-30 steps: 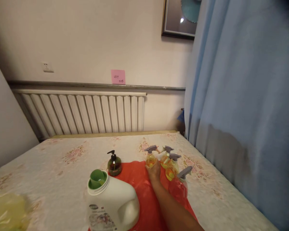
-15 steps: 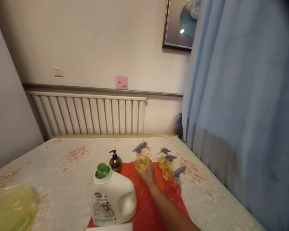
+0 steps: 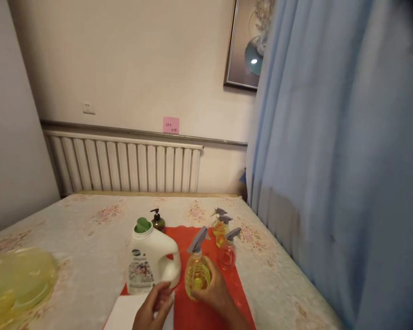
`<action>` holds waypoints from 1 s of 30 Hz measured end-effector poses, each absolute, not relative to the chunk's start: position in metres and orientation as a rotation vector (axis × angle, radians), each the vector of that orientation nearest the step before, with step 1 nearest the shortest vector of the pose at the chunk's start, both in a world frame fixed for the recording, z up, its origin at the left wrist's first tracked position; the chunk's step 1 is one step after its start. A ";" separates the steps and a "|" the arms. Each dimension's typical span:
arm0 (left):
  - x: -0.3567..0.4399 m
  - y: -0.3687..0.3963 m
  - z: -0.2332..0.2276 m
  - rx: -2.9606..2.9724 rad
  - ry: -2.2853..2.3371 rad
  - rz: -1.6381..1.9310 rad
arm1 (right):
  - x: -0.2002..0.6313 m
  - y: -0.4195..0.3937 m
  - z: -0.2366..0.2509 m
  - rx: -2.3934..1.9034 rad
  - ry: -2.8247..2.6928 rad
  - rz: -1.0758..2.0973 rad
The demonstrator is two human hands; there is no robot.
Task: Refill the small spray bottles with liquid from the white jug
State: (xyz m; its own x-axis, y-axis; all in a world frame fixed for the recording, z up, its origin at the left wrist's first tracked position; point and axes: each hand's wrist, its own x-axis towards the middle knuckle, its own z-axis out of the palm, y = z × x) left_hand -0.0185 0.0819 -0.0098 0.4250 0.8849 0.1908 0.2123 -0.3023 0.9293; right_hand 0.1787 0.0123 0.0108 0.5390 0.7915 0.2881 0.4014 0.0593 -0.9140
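My right hand [image 3: 217, 289] is wrapped round the side of a spray bottle [image 3: 194, 275] of yellow liquid with a grey trigger head. The bottle is upright, over the red cloth. My left hand [image 3: 154, 306] holds nothing; its fingers are loosely curved and apart, left of that bottle and over a flat white thing [image 3: 122, 312]. Just behind the left hand stands a big white detergent jug [image 3: 158, 261] with a green cup [image 3: 142, 225] in its mouth.
Right on the red cloth [image 3: 189, 234] stand a red spray bottle [image 3: 227, 255] and two yellow-orange spray bottles [image 3: 220, 231]. Behind the jug is a dark green pump bottle [image 3: 159, 223]. A translucent yellow basin [image 3: 24, 279] lies left; a blue curtain [image 3: 313, 160] hangs right.
My right hand has drawn the yellow spray bottle from the cloth's back toward me. My left hand has come into view beside the jug. The camera view has shifted a little.
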 end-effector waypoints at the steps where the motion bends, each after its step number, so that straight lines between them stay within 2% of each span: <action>1: -0.013 0.075 0.005 1.721 0.878 0.914 | 0.172 0.000 0.012 -1.544 -1.050 0.449; 5: -0.001 0.046 0.050 1.622 0.642 0.855 | 0.148 -0.039 0.016 -1.428 -1.190 0.665; 11: -0.002 0.016 0.076 1.533 0.445 0.652 | 0.139 -0.066 0.003 -1.426 -1.274 0.640; 20: 0.010 0.006 0.072 1.402 0.431 0.710 | 0.146 -0.080 -0.028 -1.626 -1.193 0.702; 25: 0.023 0.002 0.056 1.382 0.485 0.901 | 0.136 -0.087 -0.019 -1.582 -1.162 0.593; 30: 0.012 -0.009 0.064 1.466 0.518 0.842 | 0.133 -0.094 -0.004 -1.561 -1.189 0.552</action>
State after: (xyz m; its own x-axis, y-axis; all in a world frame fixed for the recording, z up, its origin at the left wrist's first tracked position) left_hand 0.0121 -0.0091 0.0642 0.6261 0.7575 0.1852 -0.1768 -0.0935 0.9798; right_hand 0.1329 -0.0940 -0.0041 0.4005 0.8896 0.2198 0.4065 0.0425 -0.9127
